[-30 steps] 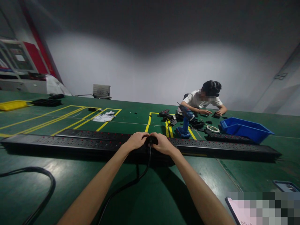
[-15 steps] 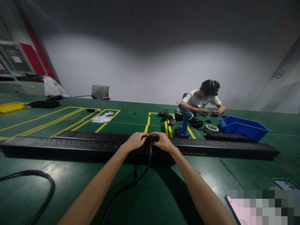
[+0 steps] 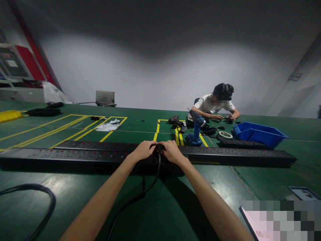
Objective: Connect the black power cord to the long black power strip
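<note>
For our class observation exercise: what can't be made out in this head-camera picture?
Head view: black cable, upper end hidden among the fingers.
Head view: yellow tray, cut off by left edge.
Head view: pink screen, right part pixelated.
Head view: near black strip, markings too small.

There are three black socket strips (image 3: 75, 155), two drills (image 3: 198, 130), one blue bin (image 3: 258, 134) and one co-worker (image 3: 207, 103).

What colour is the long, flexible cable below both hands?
The cable is black; head view shows it.
</note>
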`<state>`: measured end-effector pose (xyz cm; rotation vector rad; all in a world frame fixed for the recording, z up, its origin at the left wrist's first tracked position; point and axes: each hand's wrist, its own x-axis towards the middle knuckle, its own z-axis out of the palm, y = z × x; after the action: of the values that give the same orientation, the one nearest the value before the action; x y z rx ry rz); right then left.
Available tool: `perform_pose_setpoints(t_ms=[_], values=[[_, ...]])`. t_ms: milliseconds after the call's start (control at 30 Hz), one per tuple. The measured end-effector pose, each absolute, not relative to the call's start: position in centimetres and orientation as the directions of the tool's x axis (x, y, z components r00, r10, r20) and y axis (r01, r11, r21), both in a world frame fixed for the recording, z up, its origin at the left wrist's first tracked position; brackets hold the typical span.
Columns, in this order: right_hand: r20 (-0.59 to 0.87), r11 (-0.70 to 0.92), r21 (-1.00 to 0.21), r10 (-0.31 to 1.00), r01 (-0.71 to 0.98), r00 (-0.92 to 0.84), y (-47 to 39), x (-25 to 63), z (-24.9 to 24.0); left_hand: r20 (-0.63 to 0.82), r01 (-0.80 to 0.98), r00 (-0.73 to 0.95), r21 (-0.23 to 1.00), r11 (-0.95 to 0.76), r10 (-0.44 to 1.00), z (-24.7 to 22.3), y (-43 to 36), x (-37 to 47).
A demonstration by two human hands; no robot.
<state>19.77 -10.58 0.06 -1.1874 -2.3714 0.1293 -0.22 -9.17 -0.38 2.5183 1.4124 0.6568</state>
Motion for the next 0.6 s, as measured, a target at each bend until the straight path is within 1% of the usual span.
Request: perform_pose_setpoints(t_ms=[133,233,267,333,400,467,600], values=[[0.361,0.613,-0.241,0.776,0.752,-0.517,-10.8,19.7,0.3,0.292,0.757,0.457,0.370,-0.539,0.840,-0.4,-9.2,-0.2],[0.380,0.611,-0.253,0.776,0.750,-0.504,-10.7,19.7,0.3,0.295,0.751,0.460,0.374,-0.544,0.837,-0.4,-9.2,-0.2],[0.379,0.607,-0.282,0.782,0.743,-0.495,-10.6,19.8,0.3,0.293,0.752,0.458,0.376,-0.541,0.839,-0.5,-9.1,-0.2],[0.359,0.595,-0.385,0.800,0.705,-0.480,-10.4,20.0,0.3,0.287,0.758,0.449,0.379,-0.531,0.846,-0.5,-9.1,-0.2],[0.324,0.584,-0.511,0.811,0.631,-0.487,-10.1,20.2,0.3,0.278,0.767,0.438,0.381,-0.516,0.855,-0.5,-9.1,-0.3],[0.314,0.572,-0.603,0.811,0.557,-0.493,-9.8,20.4,0.3,0.267,0.772,0.433,0.383,-0.507,0.861,-0.4,-9.2,-0.3],[0.317,0.540,-0.667,0.829,0.514,-0.460,-9.7,20.4,0.2,0.264,0.770,0.440,0.380,-0.512,0.858,-0.2,-9.3,-0.3]])
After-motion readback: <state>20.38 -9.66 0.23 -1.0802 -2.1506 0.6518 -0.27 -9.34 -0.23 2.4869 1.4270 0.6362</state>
